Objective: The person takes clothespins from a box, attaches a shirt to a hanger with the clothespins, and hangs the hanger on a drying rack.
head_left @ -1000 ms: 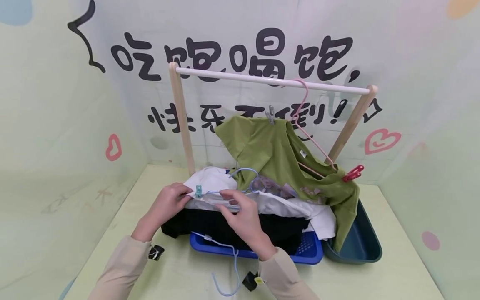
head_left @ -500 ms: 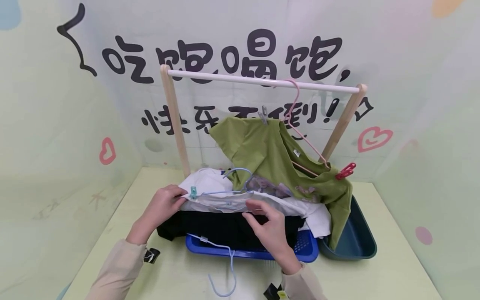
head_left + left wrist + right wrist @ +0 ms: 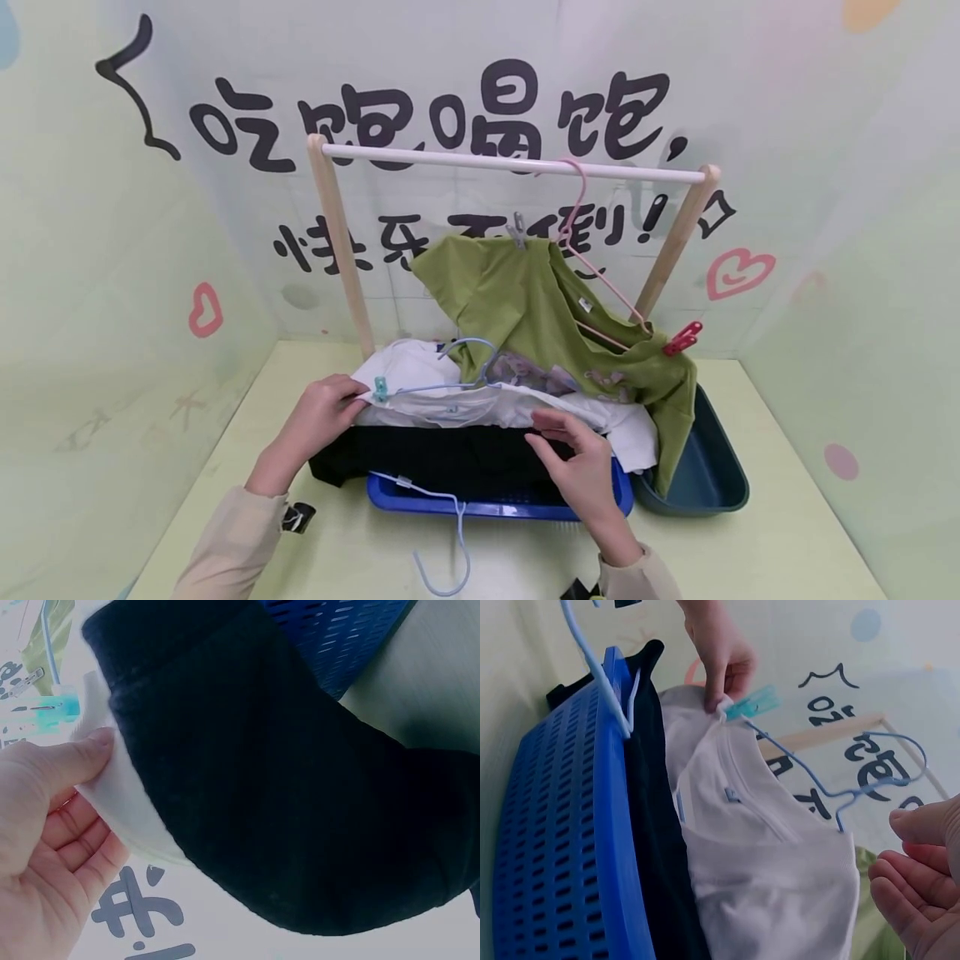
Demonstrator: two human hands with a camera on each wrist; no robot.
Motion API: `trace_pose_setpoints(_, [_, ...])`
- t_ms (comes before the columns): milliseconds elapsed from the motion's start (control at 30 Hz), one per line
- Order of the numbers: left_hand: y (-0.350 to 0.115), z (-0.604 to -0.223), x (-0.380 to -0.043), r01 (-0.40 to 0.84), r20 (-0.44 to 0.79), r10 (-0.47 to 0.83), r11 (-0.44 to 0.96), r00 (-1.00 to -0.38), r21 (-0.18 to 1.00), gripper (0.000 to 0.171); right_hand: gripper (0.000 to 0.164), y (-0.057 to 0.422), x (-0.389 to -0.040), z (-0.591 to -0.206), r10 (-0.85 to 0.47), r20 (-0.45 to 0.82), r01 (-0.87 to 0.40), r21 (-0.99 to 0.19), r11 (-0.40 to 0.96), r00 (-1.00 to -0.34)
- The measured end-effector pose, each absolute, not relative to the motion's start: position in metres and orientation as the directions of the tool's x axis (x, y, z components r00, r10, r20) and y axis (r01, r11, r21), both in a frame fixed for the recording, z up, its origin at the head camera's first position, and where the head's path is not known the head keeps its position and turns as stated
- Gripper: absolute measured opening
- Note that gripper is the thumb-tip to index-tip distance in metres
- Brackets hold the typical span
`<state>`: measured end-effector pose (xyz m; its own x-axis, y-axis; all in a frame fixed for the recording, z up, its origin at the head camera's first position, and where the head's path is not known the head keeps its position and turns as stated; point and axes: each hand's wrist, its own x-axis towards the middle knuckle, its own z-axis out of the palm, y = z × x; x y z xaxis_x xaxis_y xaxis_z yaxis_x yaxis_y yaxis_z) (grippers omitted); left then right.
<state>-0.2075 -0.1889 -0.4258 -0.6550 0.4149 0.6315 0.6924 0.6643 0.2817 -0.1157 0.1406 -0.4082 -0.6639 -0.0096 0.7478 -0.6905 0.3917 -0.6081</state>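
Observation:
My left hand (image 3: 318,421) pinches the shoulder of a white T-shirt (image 3: 765,900), right beside a teal clothespin (image 3: 380,388) clipped there. In the left wrist view the thumb of the left hand (image 3: 45,832) presses the white cloth against the fingers. A light blue hanger (image 3: 435,387) lies inside the shirt's neck, its hook upright. My right hand (image 3: 581,467) hovers at the shirt's right side, thumb and fingers apart with nothing between them. The right wrist view shows this right hand (image 3: 922,885) close to the hanger's neck.
A black garment (image 3: 450,454) covers much of a blue basket (image 3: 495,510); a second blue hanger (image 3: 462,542) hangs over its front. A green shirt (image 3: 510,292) on a pink hanger (image 3: 581,187) hangs from the white rail (image 3: 450,159). Behind right stands a dark teal tub (image 3: 712,467).
My right hand has moved right along the shirt, away from the hanger's left arm, uncovering the neckline. The left hand keeps its pinch by the teal clothespin. The head view has shifted slightly.

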Motion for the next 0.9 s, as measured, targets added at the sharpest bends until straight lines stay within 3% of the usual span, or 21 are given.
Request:
trace_pose_setpoints(200, [-0.190, -0.427, -0.208, 0.690, 0.628, 0.412, 0.664, -0.660, 0.288, 0.020, 0.032, 0.157, -0.103, -0.398, 0.037, 0.718, -0.645, -0.646, 0.409, -0.695])
trace_pose_setpoints(433, [-0.191, -0.428, -0.209, 0.680, 0.610, 0.414, 0.671, -0.675, 0.297, 0.017, 0.038, 0.193, -0.107, -0.431, 0.094, 0.720, -0.624, -0.652, 0.432, -0.687])
trace_pose_setpoints(633, [-0.191, -0.428, -0.210, 0.687, 0.615, 0.418, 0.663, -0.668, 0.295, 0.017, 0.035, 0.219, -0.095, -0.429, 0.167, 0.676, -0.545, -0.695, 0.470, -0.718])
trace_pose_setpoints(900, [-0.192, -0.429, -0.211, 0.700, 0.630, 0.420, 0.652, -0.653, 0.291, 0.018, 0.037, 0.251, -0.090, -0.431, 0.225, 0.701, -0.513, -0.668, 0.539, -0.676])
